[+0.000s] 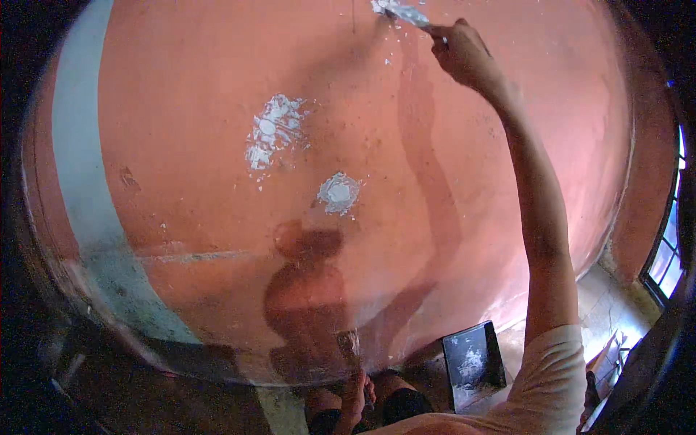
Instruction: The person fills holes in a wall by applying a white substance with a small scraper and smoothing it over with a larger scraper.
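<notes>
My right hand (464, 54) is raised high against an orange wall (464, 130), closed round the handle of a putty knife (413, 16). Its white-smeared blade touches or nearly touches a white patch (382, 7) at the top edge of the view. Down by my legs, my left hand (354, 395) grips a flat-ended hand tool (349, 344) pointing up; whether it is a brush or a scraper I cannot tell. Between the hands, a large rough filler patch (277, 127) and a smaller round one (338, 193) mark the wall.
A dark rectangular tray (474, 366) with white material in it lies on the floor near my right side. A pale stripe (76, 130) runs down the wall's left. To the right is a barred window (667, 250). My shadow (308, 290) falls across the wall.
</notes>
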Action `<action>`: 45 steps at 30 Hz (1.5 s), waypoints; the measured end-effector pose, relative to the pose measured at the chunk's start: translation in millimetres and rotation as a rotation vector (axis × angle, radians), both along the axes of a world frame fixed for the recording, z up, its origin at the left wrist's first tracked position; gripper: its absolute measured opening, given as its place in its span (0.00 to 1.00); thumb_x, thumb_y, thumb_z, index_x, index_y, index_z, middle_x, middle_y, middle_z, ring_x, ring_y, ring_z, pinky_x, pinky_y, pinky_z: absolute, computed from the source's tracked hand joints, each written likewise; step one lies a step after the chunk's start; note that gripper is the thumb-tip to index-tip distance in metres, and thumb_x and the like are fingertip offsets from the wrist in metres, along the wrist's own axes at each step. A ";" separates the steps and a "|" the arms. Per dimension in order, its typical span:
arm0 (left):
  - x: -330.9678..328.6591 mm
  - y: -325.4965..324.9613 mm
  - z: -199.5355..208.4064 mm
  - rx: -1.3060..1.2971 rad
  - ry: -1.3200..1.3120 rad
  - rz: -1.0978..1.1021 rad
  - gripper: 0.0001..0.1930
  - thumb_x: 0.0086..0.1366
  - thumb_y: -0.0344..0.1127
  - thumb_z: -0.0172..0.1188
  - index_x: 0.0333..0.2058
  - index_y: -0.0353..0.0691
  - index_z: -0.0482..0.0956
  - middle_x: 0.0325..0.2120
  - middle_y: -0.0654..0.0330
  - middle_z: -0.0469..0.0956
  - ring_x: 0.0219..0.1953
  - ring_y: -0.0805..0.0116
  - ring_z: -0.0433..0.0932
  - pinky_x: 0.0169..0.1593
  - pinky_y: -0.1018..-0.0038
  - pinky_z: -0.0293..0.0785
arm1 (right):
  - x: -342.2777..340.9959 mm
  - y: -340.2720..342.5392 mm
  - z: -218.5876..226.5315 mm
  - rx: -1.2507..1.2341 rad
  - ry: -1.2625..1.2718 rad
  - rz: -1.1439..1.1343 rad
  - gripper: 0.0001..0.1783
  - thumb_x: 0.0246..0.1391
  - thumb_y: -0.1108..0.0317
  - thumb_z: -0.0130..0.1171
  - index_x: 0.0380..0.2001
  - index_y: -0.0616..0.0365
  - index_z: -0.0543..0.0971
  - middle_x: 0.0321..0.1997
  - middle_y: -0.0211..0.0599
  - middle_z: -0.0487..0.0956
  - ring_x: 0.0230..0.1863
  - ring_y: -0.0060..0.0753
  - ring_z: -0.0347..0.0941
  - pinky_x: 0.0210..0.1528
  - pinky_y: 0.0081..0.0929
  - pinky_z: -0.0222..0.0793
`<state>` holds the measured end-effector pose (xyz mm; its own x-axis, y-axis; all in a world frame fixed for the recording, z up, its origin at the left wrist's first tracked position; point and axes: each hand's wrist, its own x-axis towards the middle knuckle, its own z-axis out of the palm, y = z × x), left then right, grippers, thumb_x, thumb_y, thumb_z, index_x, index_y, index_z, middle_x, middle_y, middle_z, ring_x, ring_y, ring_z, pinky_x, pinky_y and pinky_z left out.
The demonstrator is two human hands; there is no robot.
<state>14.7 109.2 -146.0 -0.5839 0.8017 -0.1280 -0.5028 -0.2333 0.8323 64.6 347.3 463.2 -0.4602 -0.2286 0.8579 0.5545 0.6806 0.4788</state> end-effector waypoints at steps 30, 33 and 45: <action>-3.5 -2.7 4.2 -0.037 0.126 -0.021 0.21 0.66 0.56 0.48 0.23 0.45 0.65 0.16 0.63 0.66 0.14 0.72 0.68 0.20 0.74 0.66 | -1.0 -79.6 -13.7 -0.188 0.278 0.080 0.15 0.49 0.75 0.51 0.40 0.59 0.81 0.37 0.50 0.80 0.41 0.53 0.74 0.42 0.44 0.73; -2.2 -1.2 7.4 -0.108 0.061 -0.047 0.21 0.66 0.55 0.48 0.23 0.45 0.65 0.16 0.63 0.66 0.14 0.71 0.68 0.20 0.73 0.66 | 5.3 -33.4 15.3 -0.107 0.108 0.110 0.15 0.50 0.74 0.49 0.39 0.55 0.82 0.36 0.51 0.79 0.41 0.49 0.74 0.40 0.43 0.73; -2.8 15.0 -28.9 -0.032 0.069 -0.070 0.21 0.67 0.54 0.48 0.23 0.43 0.67 0.16 0.62 0.66 0.14 0.69 0.67 0.19 0.72 0.66 | 57.0 -12.7 -59.1 -0.139 -0.032 0.133 0.18 0.56 0.68 0.51 0.50 0.50 0.76 0.30 0.47 0.76 0.25 0.36 0.72 0.29 0.29 0.69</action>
<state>11.9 124.2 -174.9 -0.5346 0.8371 -0.1160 -0.4585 -0.1721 0.8719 121.6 334.6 404.1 -0.4613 -0.1690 0.8710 0.4417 0.8076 0.3907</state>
